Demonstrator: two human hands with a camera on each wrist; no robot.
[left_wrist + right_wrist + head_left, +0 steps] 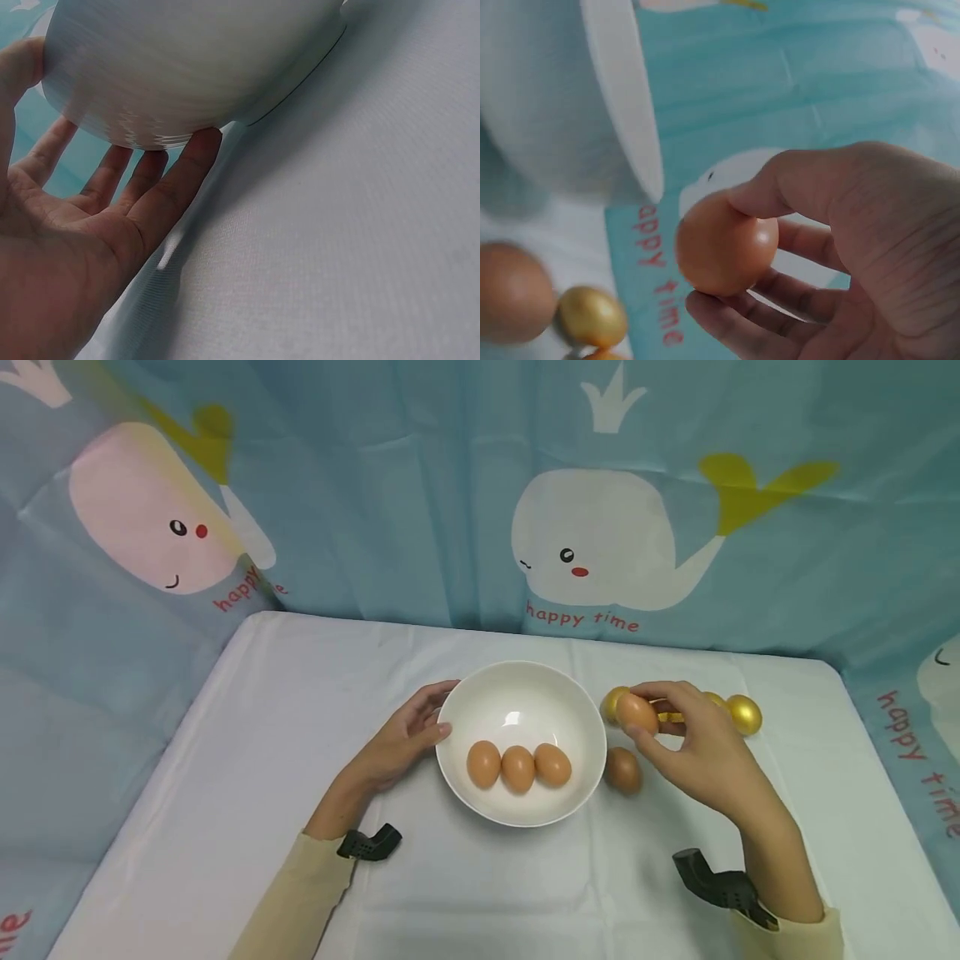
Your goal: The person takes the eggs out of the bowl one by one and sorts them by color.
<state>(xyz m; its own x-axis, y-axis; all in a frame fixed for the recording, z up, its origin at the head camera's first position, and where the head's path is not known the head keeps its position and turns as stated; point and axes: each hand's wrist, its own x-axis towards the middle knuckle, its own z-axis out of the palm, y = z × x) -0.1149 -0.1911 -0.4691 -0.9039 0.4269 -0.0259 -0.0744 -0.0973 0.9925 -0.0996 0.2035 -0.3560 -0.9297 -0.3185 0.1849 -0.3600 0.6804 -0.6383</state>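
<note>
A white bowl (457,752) stands on the white table and holds three brown eggs (517,767). My left hand (405,739) rests against the bowl's left side, fingers straight along its wall (161,176). My right hand (678,739) holds a brown egg (637,712) between thumb and fingertips just right of the bowl, above the table; the right wrist view shows that egg (726,246) pinched the same way. Another brown egg (623,769) lies on the table beside the bowl. Gold eggs (744,714) lie behind my right hand, partly hidden.
The table (262,760) is covered with a white cloth. A blue curtain with whale prints (600,539) hangs close behind and at both sides. Black wrist mounts (367,843) sit on both forearms.
</note>
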